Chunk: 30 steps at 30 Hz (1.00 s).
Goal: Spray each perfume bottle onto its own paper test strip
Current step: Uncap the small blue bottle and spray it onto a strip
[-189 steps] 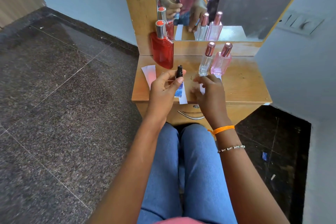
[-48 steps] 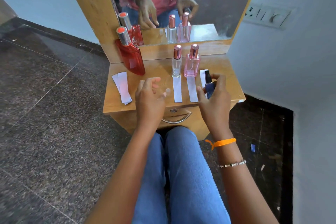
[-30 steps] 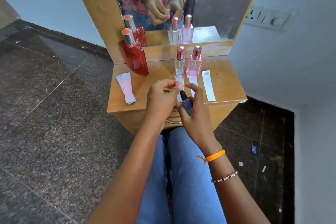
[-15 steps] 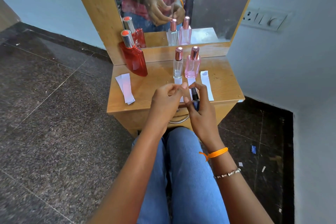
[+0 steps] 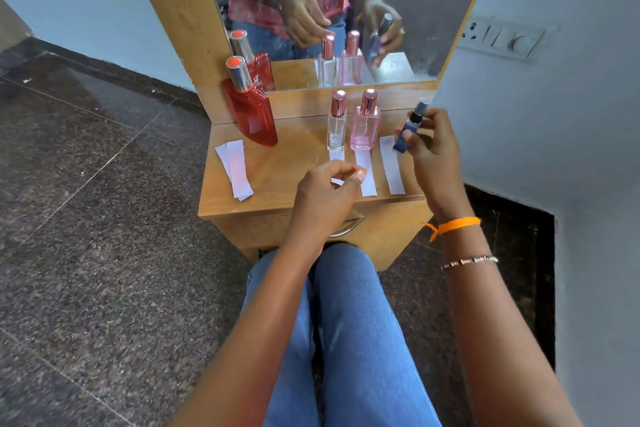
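A: The right hand (image 5: 431, 156) has swung out from the front-edge huddle to the tabletop's (image 5: 284, 170) right edge, clamped on the small dark blue bottle (image 5: 408, 128).

B: It's tilted above the rightmost test strip (image 5: 392, 166). The left hand (image 5: 325, 198)?

A: Loosely curled at the front edge, fingertips pinched; holding anything, can't tell.

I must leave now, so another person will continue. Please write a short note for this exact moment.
Right hand: holds the small blue bottle above the rightmost strip.
Left hand: fingers curled, cannot tell if holding anything.
Clear bottle and pink bottle stand capped behind their strips; red bottle at left, spare strips nearby.
Whether any strip is sprayed cannot be seen; treat all four as left.
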Motion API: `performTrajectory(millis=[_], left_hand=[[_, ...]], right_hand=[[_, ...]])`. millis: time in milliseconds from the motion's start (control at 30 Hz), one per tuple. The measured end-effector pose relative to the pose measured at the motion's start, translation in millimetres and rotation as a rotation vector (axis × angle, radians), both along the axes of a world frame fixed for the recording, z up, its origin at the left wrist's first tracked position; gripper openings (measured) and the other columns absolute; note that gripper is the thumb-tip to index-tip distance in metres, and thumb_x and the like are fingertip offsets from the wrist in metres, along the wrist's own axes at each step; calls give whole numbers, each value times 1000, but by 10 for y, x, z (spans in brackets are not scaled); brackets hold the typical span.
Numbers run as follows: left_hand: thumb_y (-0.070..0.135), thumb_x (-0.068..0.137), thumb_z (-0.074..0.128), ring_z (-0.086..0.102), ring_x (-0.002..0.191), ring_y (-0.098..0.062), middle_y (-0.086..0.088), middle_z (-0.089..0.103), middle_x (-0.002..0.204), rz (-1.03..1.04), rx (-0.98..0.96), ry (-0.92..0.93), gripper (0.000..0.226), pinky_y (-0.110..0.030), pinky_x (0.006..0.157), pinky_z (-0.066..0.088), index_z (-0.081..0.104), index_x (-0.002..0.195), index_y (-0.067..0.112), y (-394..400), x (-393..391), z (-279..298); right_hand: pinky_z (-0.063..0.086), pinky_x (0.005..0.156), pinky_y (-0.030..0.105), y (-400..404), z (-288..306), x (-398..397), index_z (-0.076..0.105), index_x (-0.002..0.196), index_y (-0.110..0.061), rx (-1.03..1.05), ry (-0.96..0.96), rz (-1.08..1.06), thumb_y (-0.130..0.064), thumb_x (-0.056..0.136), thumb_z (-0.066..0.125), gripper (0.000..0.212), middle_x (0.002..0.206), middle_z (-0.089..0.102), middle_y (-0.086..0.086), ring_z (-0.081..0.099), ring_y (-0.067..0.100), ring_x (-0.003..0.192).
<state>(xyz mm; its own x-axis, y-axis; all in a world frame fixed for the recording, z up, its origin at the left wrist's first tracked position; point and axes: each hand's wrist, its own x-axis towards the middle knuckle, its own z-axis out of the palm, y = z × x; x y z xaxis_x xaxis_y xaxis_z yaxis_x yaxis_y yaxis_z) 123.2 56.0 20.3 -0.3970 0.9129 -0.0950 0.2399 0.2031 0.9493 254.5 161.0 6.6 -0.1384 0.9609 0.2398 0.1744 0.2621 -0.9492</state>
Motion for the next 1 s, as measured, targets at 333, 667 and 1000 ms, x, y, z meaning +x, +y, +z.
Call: performTrajectory(millis=[333, 667, 1000], left_hand=[[26, 88, 59, 58, 88, -4, 12, 65, 91, -12, -20, 25, 16, -23, 79, 46, 70, 98, 21, 3, -32, -21], [28, 87, 60, 55, 78, 2, 19, 60, 79, -10, -22, -9, 9, -25, 77, 47, 68, 90, 27, -6, -34, -44], [31, 88, 59, 56, 85, 1, 18, 61, 86, -21, -46, 0, 13, -24, 78, 48, 68, 96, 27, -39, -35, -16]], right_hand=[[49, 80, 9, 288, -190, -99, 56, 109, -12, 100, -158, 46, 7, 91, 47, 28, 102, 59, -1, 60, 3, 90], [43, 79, 0, 280, -172, -84, 55, 117, -5, 127, -226, 37, 10, 89, 44, 33, 104, 58, -1, 58, 8, 91], [43, 82, 0, 247, -188, -76, 55, 117, -6, 118, -230, 34, 9, 90, 45, 33, 100, 57, -17, 59, -4, 91]])
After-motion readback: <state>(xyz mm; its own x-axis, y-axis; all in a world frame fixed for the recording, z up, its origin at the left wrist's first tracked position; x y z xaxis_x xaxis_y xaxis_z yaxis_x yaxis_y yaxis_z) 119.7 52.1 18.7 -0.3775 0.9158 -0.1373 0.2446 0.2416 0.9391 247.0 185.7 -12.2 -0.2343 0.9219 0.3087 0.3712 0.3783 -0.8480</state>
